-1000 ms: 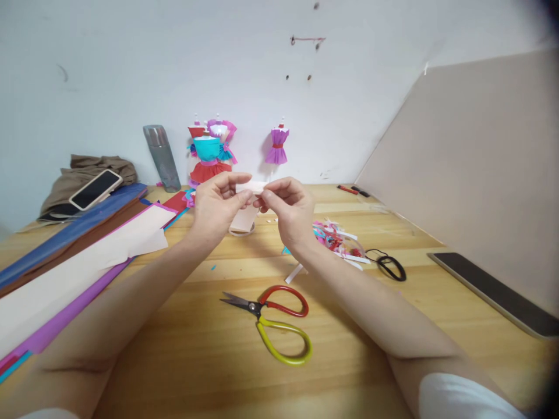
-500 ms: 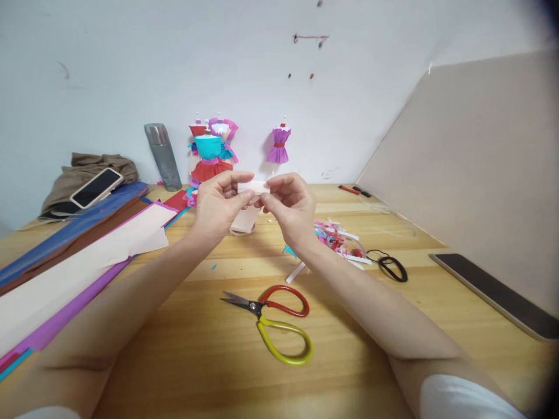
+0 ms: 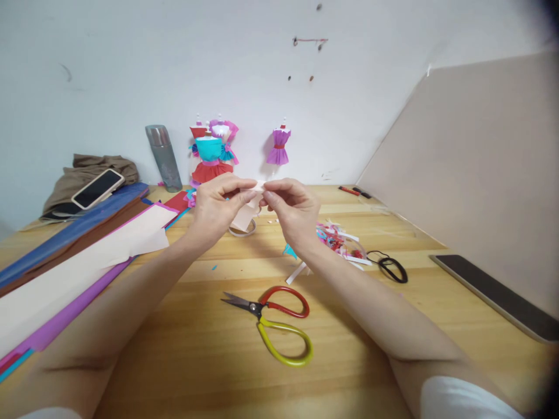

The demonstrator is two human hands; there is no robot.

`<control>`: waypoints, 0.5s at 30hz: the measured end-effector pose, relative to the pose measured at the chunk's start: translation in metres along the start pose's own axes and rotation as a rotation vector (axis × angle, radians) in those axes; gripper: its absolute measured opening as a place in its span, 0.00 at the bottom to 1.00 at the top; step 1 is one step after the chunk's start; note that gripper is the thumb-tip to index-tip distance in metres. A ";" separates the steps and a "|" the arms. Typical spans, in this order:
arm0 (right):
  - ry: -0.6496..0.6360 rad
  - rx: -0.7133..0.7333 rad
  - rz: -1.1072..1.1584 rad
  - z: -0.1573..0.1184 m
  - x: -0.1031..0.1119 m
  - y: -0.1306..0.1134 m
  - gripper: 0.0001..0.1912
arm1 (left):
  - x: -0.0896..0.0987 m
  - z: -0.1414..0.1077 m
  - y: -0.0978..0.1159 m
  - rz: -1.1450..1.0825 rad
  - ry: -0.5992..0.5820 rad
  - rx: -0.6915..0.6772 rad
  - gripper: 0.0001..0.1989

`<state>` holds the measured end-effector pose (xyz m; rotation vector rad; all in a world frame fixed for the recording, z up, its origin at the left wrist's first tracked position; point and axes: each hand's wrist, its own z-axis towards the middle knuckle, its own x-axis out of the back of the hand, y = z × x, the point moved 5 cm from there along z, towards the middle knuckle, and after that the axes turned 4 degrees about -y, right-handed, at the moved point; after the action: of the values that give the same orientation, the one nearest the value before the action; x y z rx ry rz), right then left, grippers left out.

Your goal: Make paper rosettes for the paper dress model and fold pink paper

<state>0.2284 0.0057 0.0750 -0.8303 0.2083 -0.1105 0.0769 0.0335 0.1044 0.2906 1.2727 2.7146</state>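
Between my two hands, above the middle of the table, is a small piece of pale paper (image 3: pixel 259 186). My left hand (image 3: pixel 218 203) pinches its left end between thumb and fingers. Close beside it, my right hand (image 3: pixel 292 205) is closed in a pinch at the other end. Most of the paper is covered by my fingertips. Just below the hands, another pale strip of paper (image 3: pixel 243 218) rests by a roll of tape (image 3: pixel 243 231). Scissors (image 3: pixel 262 317) with one red and one yellow handle lie nearer to me, blades pointing left.
Sheets of coloured paper (image 3: pixel 91 256) stretch along the left side. Behind stand small dress forms in paper dresses (image 3: pixel 209 151), another in purple (image 3: pixel 279 146), and a flask (image 3: pixel 163 157). Paper scraps (image 3: pixel 336 238), a black hair tie (image 3: pixel 393 269) and a dark phone-like slab (image 3: pixel 493 294) lie right.
My fingertips have drawn closer together, and less of the pale paper shows between them. The right hand sits slightly further right and lower. The scissors have not moved.
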 end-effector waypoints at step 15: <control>-0.036 0.108 -0.227 -0.002 0.006 0.003 0.02 | 0.000 -0.001 0.001 0.117 -0.060 -0.148 0.04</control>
<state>0.2339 0.0048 0.0703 -0.7457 0.0731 -0.3170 0.0771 0.0322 0.1042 0.4384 1.0650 2.8549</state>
